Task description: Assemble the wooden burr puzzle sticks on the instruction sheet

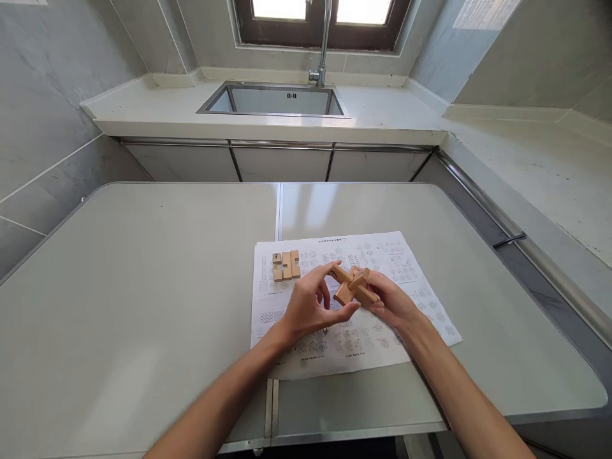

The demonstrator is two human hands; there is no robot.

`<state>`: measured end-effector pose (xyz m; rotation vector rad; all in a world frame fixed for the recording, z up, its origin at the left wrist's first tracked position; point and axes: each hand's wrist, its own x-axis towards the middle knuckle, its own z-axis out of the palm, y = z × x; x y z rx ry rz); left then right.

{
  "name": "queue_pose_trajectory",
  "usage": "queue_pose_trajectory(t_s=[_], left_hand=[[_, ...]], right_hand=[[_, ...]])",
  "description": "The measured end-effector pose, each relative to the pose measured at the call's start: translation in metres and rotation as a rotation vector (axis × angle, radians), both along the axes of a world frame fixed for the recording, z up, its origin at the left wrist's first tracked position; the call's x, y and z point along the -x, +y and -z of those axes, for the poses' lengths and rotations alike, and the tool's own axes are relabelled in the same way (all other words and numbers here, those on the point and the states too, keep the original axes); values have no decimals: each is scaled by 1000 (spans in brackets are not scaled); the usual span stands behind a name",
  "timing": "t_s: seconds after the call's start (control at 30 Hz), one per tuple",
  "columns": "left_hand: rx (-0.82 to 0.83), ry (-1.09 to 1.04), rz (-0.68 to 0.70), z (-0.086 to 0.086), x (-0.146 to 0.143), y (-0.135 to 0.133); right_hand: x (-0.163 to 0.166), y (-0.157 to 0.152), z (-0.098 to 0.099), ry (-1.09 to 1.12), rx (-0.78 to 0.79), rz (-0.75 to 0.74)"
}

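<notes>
Several interlocked notched wooden sticks form a partly crossed burr puzzle point(351, 287), held up over the printed sheet point(301, 350). My right hand point(394, 299) grips it from the right, fingers closed around its right-hand sticks. From the left, my left hand point(310, 296) curves in a wide pinch, index fingertip at the upper left stick and thumb tip by the lower stick. A dark mark shows on one stick end. To the left on the sheet lie three loose notched wooden pieces point(287, 265) side by side, the leftmost bearing a dark number.
The sheet of small diagrams lies on a pale folding table point(143, 287) with a centre seam. Beyond it is a counter point(382, 115) with a steel sink point(277, 99) and a tall faucet point(324, 51). Another counter point(549, 166) runs along the right side.
</notes>
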<state>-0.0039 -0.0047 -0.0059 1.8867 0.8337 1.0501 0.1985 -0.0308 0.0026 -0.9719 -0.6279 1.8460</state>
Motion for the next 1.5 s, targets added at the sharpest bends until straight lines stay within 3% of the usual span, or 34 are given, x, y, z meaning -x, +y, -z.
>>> queue_pose_trajectory(t_s=[0.23, 0.43, 0.77, 1.0, 1.17, 1.33, 1.5], left_hand=[[23, 11, 45, -1, -2, 0], [43, 28, -32, -1, -5, -2], [62, 82, -14, -5, -6, 0], [-21, 107, 19, -3, -4, -2], [-210, 160, 22, -8, 5, 0], [-470, 231, -43, -14, 41, 13], [-470, 410, -170, -13, 87, 25]], right_hand=[[-5, 7, 5, 218, 18, 162], [-20, 17, 9, 416, -1, 325], [-43, 24, 19, 498, -70, 461], [-47, 24, 17, 363, -169, 500], [-36, 22, 13, 174, -198, 470], [-14, 17, 13, -49, -222, 443], [0, 12, 15, -258, -268, 443]])
